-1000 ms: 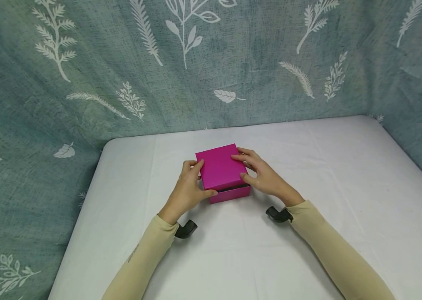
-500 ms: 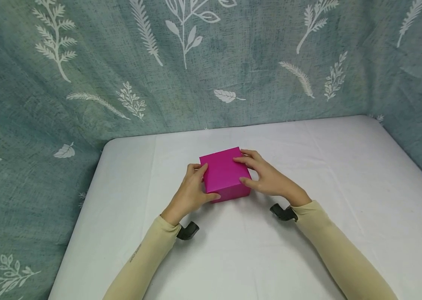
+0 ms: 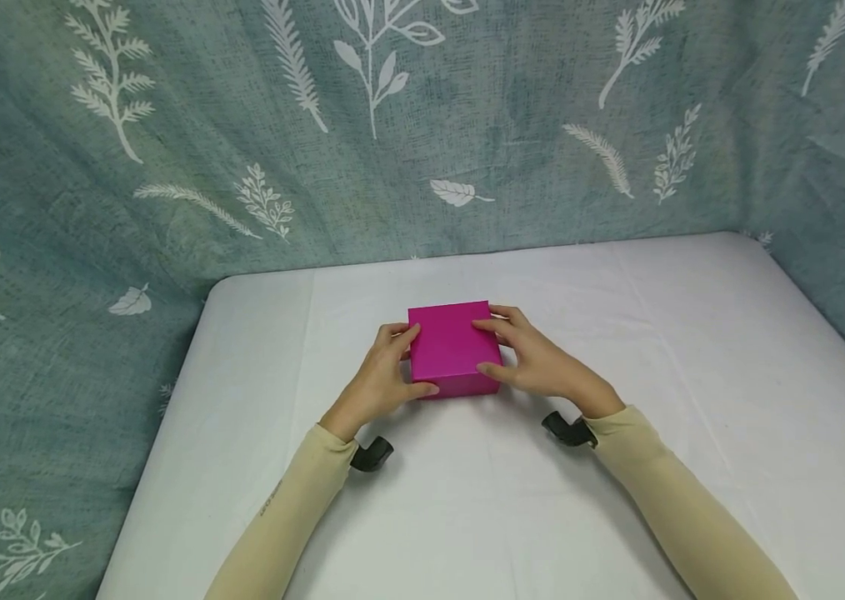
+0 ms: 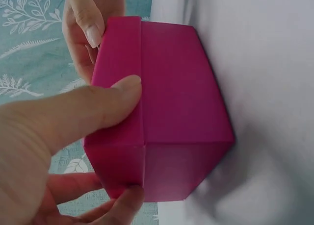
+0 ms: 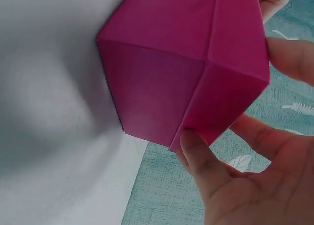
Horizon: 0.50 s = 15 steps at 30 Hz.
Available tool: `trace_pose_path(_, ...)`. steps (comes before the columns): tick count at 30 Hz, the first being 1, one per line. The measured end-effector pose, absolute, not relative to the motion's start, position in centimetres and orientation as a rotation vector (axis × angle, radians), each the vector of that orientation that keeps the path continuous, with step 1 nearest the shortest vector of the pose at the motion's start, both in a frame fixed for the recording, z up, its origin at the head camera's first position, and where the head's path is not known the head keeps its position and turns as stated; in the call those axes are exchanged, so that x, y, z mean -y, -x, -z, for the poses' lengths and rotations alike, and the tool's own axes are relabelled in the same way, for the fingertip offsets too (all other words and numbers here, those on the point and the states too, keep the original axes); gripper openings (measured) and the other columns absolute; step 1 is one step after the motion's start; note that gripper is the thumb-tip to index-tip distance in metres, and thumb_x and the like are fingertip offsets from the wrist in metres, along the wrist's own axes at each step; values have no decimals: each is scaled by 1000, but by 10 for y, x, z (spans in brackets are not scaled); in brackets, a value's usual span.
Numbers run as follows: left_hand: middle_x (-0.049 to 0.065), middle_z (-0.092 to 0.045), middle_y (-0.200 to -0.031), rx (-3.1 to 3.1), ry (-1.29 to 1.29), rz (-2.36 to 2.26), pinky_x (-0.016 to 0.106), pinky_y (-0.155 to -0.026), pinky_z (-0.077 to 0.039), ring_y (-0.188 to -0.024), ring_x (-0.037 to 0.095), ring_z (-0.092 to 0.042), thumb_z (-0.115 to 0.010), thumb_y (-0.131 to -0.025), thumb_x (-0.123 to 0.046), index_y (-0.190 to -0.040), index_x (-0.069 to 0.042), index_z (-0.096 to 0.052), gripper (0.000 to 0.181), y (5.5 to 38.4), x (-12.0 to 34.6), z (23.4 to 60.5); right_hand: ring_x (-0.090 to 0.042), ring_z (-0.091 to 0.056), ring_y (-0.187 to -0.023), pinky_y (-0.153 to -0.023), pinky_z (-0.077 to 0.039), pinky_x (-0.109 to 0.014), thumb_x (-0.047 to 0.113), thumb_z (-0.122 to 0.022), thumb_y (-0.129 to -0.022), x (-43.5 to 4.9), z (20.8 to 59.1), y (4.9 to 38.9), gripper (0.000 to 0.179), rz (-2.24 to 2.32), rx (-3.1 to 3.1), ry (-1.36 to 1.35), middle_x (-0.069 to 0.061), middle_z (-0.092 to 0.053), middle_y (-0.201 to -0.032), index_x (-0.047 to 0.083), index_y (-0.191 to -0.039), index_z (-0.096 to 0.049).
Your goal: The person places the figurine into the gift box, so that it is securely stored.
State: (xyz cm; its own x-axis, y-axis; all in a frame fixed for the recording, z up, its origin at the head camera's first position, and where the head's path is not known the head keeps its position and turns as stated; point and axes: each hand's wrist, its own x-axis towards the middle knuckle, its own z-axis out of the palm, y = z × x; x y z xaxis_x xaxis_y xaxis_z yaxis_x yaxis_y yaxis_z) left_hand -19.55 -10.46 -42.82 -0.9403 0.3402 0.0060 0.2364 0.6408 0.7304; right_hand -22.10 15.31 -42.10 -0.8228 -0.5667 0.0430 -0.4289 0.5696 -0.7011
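A square magenta cardboard box (image 3: 467, 386) stands on the white-covered table with its matching lid (image 3: 452, 340) fitted over the top. In the left wrist view the rim of the lid (image 4: 117, 122) runs level round the upper walls of the box (image 4: 186, 87). My left hand (image 3: 377, 375) grips the lid at its left, thumb on the front face and fingers on the left side. At the right, my right hand (image 3: 538, 358) holds the lid with the thumb near its front right corner; one finger touches the lid's side in the right wrist view. The inside of the box is hidden.
The white tablecloth (image 3: 655, 350) spreads around the box. Behind and at both sides hangs a teal curtain (image 3: 362, 217) printed with white leaves. Black wrist mounts (image 3: 372, 455) jut out by both beige sleeves (image 3: 287, 517).
The lid, tilted a second ago with a dark gap at the front, has come down level over the box. Box and lid have turned slightly to sit squarer, both hands moving along.
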Motion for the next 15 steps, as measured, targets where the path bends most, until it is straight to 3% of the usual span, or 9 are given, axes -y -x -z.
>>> trace_pose_path(9,16,-31,-151,-2724,-538,-1189,41,-102,-49,-121,31,-57,-85,-77,-18,-152,-3,-32,93,199,108,431,-39,-27,-145,-112,-35,-54,21,-69,-91,-151,420,219,63,1003,-2671,902,-19,-16,-161,-1,-145,-44)
trace_pose_path(15,16,-31,-151,-2724,-555,-1180,39,-102,-49,-121,30,-57,-85,-77,-20,-152,-2,-33,94,199,109,433,-40,-26,-146,-113,-34,-55,22,-70,-91,-151,421,218,64,983,-2671,888,-19,-18,-160,1,-145,-43)
